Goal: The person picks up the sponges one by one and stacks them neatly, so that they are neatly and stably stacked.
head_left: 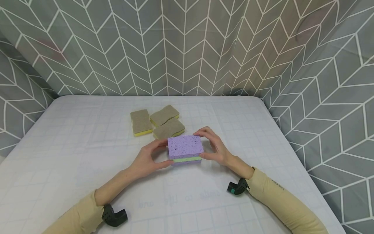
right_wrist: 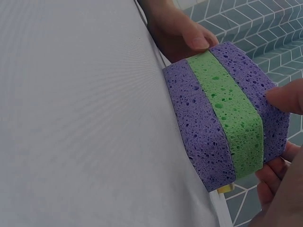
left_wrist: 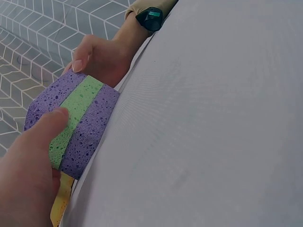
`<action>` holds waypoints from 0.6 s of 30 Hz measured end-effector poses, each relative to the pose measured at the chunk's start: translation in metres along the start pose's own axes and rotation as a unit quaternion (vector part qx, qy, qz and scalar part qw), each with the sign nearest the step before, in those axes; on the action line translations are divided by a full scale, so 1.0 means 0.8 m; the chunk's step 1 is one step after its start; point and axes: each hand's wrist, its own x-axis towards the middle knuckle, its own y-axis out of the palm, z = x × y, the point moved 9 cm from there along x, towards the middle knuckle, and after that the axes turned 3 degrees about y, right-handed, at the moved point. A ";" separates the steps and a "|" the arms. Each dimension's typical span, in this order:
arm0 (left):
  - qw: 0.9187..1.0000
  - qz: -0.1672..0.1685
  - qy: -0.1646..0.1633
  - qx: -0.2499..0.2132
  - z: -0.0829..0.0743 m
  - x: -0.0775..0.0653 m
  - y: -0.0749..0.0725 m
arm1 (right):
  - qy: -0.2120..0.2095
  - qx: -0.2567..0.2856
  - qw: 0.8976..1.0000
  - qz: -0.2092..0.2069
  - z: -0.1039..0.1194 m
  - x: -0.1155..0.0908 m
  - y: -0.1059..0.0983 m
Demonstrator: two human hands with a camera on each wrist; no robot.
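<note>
In the head view, a neat stack of three sponges sits at the table's middle: a purple sponge (head_left: 185,145) on top, a green sponge (right_wrist: 232,113) between, and another purple sponge (right_wrist: 201,132) at the bottom. My left hand (head_left: 147,159) grips the stack's left end, its thumb (left_wrist: 56,120) reaching the green layer and its fingers behind. At the other end, my right hand (head_left: 216,148) holds the top purple sponge with its thumb (right_wrist: 279,98) on the near side and fingers at the back corner. The layers' edges line up closely.
Just behind the stack lie three yellow scrub sponges, brown-grey side up: a left one (head_left: 141,122), a back one (head_left: 164,115) and a front one (head_left: 169,128). A white cloth (head_left: 87,146) covers the table. Grey patterned curtains (head_left: 175,48) surround its back and sides.
</note>
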 end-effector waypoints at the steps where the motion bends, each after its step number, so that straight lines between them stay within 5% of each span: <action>1: 1.000 -0.003 0.003 -0.001 -0.001 0.000 -0.001 | 0.001 -0.001 1.000 0.001 0.000 0.000 0.000; 18: 1.000 -0.023 0.015 -0.004 -0.006 -0.001 -0.004 | 0.009 -0.006 1.000 0.020 -0.001 0.001 0.004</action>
